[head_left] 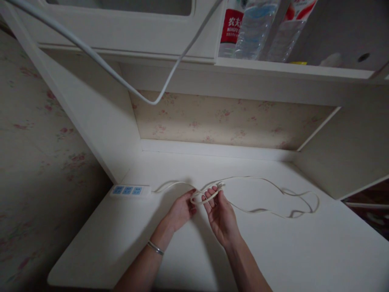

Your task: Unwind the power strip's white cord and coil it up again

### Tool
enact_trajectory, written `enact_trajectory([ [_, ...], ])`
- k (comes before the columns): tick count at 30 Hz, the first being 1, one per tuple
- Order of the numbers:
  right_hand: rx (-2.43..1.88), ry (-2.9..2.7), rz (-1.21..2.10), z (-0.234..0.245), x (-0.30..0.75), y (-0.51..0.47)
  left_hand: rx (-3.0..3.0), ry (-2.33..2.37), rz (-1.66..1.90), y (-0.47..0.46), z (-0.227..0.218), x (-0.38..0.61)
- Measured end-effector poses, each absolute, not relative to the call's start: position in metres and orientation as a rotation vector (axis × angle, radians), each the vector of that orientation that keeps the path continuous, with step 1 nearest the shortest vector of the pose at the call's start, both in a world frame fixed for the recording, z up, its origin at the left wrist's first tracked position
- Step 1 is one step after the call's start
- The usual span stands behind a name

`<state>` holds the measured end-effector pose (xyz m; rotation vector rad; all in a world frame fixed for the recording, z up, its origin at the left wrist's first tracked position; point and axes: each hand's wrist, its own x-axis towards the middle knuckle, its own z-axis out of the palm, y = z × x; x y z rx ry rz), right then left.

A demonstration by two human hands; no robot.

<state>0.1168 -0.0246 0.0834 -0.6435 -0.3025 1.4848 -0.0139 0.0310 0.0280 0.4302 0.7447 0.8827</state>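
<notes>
A white power strip [131, 191] with blue socket faces lies at the left of the desk. From its right end runs a pale cord [252, 177], which passes through my hands and spreads in a long loose loop to the right. My left hand [182, 209], with a silver bangle on the wrist, is closed around the cord at a small bend. My right hand [221, 215] is palm up, its thumb and fingers pinching the cord near a small pale end that may be the plug. Fingers partly hide the cord there.
The white desk [121, 251] has a low back ledge and side panels. Overhead, a shelf [291, 69] holds several plastic bottles [257, 30]. A thick white cable [121, 79] hangs across the upper left, close to the camera. Flowered wallpaper [45, 162] covers the left wall.
</notes>
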Motion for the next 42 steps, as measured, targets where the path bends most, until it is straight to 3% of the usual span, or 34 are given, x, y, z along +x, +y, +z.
enact_trajectory([
  [16,-0.812,-0.214,1.580,0.039,0.123,-0.055,0.367,0.929,0.852,0.073,0.011,-0.024],
  [24,-0.941,-0.429,1.435,0.047,0.125,-0.036,0.427,0.788,1.007,0.070,0.003,-0.023],
  [30,-1.338,-0.705,1.111,0.050,0.146,0.012,0.480,0.722,1.089,0.058,0.002,-0.025],
  [38,-1.623,-0.983,1.353,0.041,0.155,0.059,0.611,0.563,1.116,0.048,0.010,-0.034],
  [42,-1.750,-1.135,1.265,0.046,0.157,0.063,0.655,0.657,1.169,0.048,0.004,-0.033],
])
